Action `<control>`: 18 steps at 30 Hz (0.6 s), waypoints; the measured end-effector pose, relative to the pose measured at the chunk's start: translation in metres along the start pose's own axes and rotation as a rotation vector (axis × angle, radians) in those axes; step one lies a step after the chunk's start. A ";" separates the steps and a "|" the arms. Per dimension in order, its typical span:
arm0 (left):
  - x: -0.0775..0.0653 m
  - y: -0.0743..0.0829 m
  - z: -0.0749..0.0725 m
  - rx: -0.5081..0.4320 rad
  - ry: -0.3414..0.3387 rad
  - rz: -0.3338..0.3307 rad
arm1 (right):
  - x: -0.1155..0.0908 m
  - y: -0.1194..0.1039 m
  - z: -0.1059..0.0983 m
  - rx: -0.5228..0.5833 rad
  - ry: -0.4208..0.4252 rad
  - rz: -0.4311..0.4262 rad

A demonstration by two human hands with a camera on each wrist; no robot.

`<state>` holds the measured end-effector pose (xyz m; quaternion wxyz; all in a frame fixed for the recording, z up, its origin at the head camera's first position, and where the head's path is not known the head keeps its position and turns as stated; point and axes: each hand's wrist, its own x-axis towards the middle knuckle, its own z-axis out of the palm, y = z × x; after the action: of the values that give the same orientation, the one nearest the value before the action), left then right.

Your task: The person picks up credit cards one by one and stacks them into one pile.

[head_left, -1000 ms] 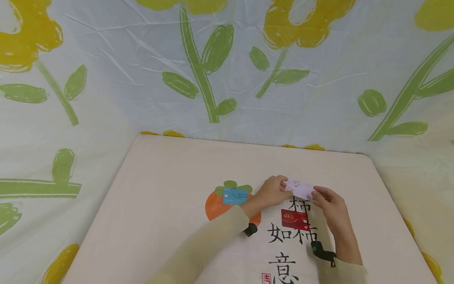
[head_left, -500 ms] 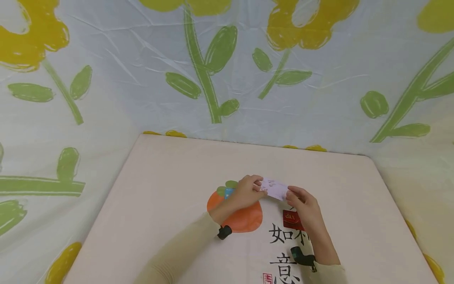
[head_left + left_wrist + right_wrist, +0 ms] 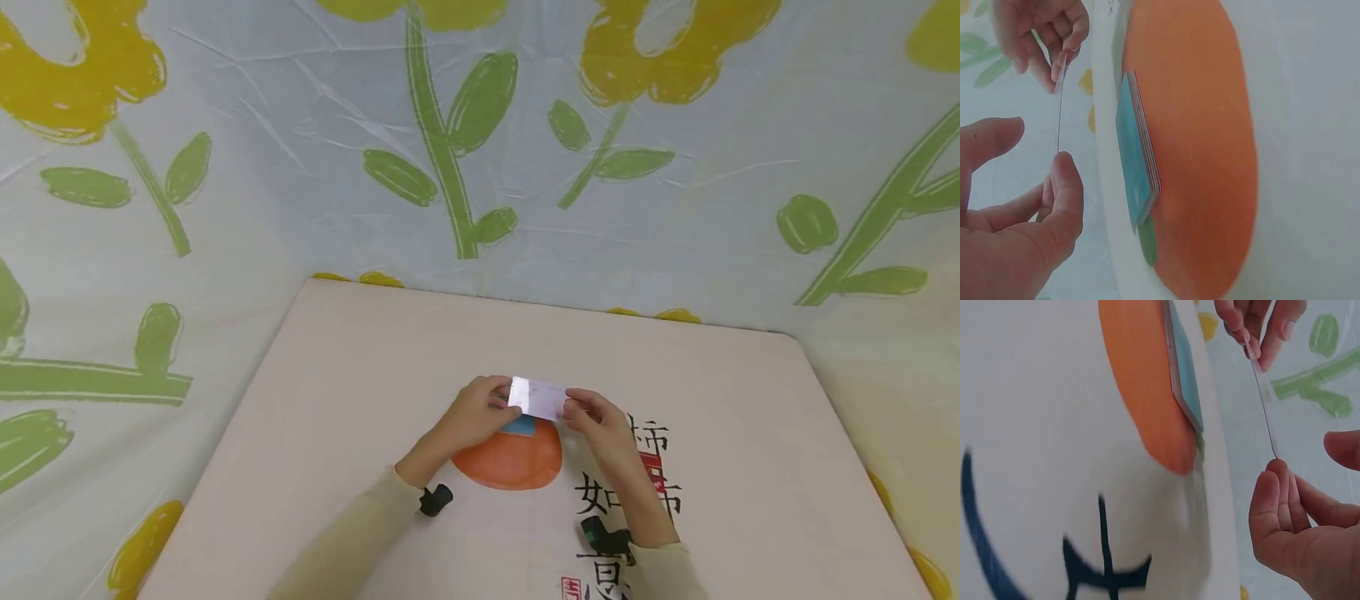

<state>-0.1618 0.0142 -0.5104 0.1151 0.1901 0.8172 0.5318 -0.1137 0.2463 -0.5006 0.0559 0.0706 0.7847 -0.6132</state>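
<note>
A pale lilac card (image 3: 543,400) is held level between both hands, with a bright glare on its left part. My left hand (image 3: 476,412) pinches its left end, and my right hand (image 3: 603,429) pinches the right end. Both wrist views show the card nearly edge-on, well above the table. Below it, a neat stack of cards (image 3: 1135,150) with a blue top lies on the orange persimmon print (image 3: 510,462). The hands and the lilac card cover most of that stack in the head view.
A red card (image 3: 652,473), partly hidden by my right forearm, lies on the black printed characters (image 3: 596,496) to the right. The pale table (image 3: 360,367) ends at a flower-patterned cloth (image 3: 300,167) behind it. Black straps or devices sit at both wrists.
Both hands have moved left together with the lilac card, from above the characters to above the blue-topped stack. The red card is now more covered by my right forearm.
</note>
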 end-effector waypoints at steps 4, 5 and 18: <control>-0.009 -0.004 -0.011 0.001 0.006 -0.017 | 0.001 -0.003 0.011 0.009 -0.028 -0.015; -0.010 -0.005 -0.013 0.000 0.005 -0.021 | 0.001 -0.004 0.013 0.011 -0.032 -0.018; -0.023 -0.008 -0.025 0.018 0.013 -0.055 | 0.005 -0.006 0.026 -0.039 -0.055 -0.026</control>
<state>-0.1524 -0.0189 -0.5082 0.1228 0.1650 0.8275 0.5224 -0.1197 0.2199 -0.5015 0.0710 0.0425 0.7957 -0.6001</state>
